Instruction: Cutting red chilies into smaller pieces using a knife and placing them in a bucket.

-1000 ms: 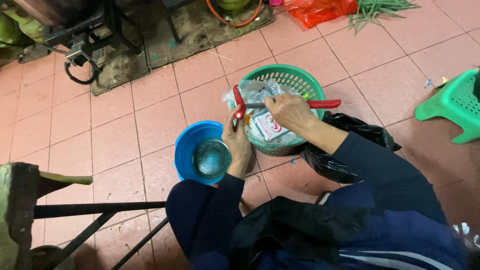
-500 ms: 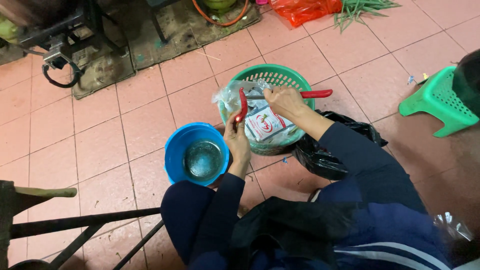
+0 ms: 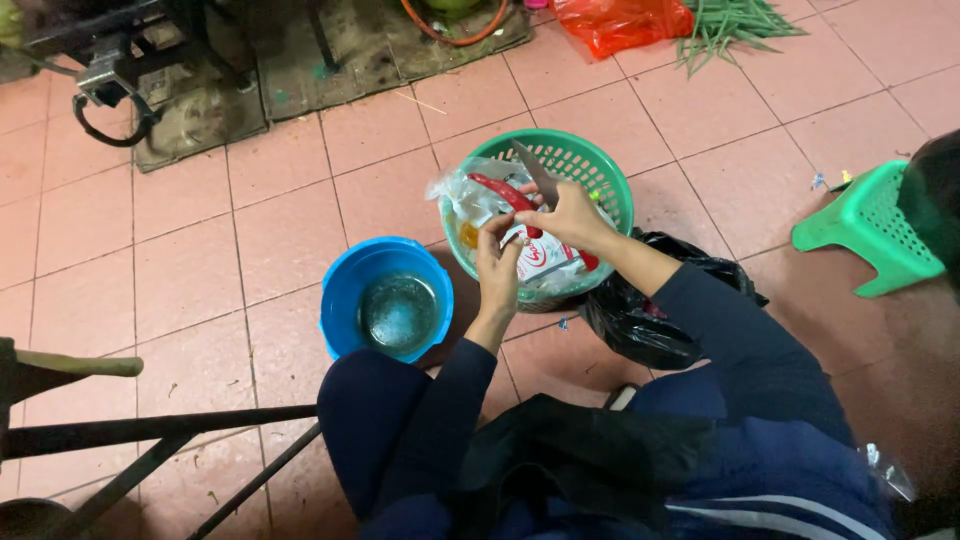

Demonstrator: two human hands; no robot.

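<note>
I squat over a green plastic basket (image 3: 596, 162) on a tiled floor. My right hand (image 3: 566, 216) grips red-handled scissors (image 3: 508, 194), their metal blades pointing away from me over the basket. My left hand (image 3: 497, 262) pinches a clear plastic bag (image 3: 455, 196) that lies in the basket, right beside the right hand. Inside the bag is a white packet with red print (image 3: 545, 268). A blue bowl (image 3: 345, 290) with some water in it stands just left of the basket, near my left forearm.
A black plastic bag (image 3: 640, 322) lies under my right arm. A green stool (image 3: 868, 232) stands at the right, and a red bag (image 3: 620, 20) and green stalks (image 3: 735, 22) lie at the top. A dark mat (image 3: 300, 70) and machine (image 3: 100, 70) are top left, a metal frame (image 3: 150, 430) bottom left.
The scissors have turned from lying across the basket to pointing away from me. My two hands have come closer together at the bag. The view has shifted slightly.
</note>
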